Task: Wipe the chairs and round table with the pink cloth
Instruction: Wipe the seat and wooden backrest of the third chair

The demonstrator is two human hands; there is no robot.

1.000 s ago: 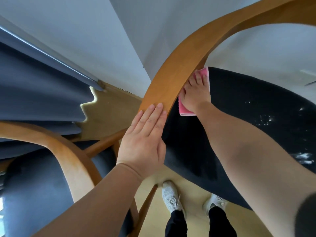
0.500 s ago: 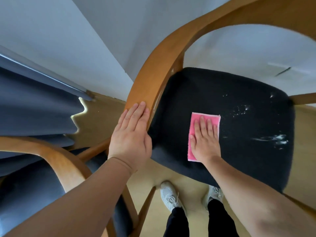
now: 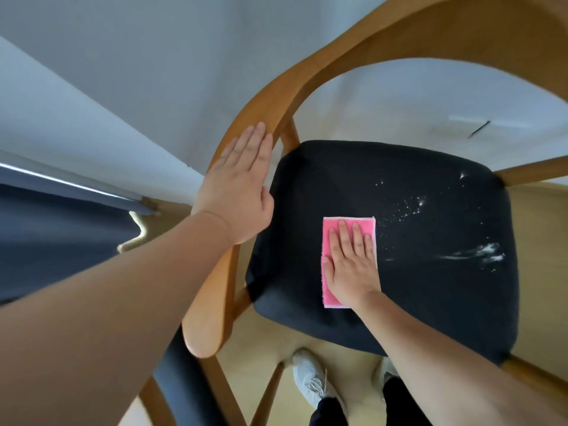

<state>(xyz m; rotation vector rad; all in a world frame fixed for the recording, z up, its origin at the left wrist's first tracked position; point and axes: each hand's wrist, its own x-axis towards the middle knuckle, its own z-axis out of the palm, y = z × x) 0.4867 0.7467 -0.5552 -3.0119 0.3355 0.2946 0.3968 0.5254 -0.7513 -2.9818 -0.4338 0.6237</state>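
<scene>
– pink cloth (image 3: 332, 224), where is it?
– flat on the dark chair seat (image 3: 430, 302), slightly toward 9 o'clock of its middle, under the right hand (image 3: 350, 269), whose straight fingers press it without gripping.
– and the left hand (image 3: 238, 192)?
– released, lying flat on the wooden armrest (image 3: 212, 302), 9 o'clock of the seat.
– how will the cloth handle?
– light, soft, limp, i judge. pinched, it would bunch, so keep a flat palm over its middle and push toward the white crumbs (image 3: 412, 207) at 2 o'clock and the smear (image 3: 479, 253) at 3.
</scene>
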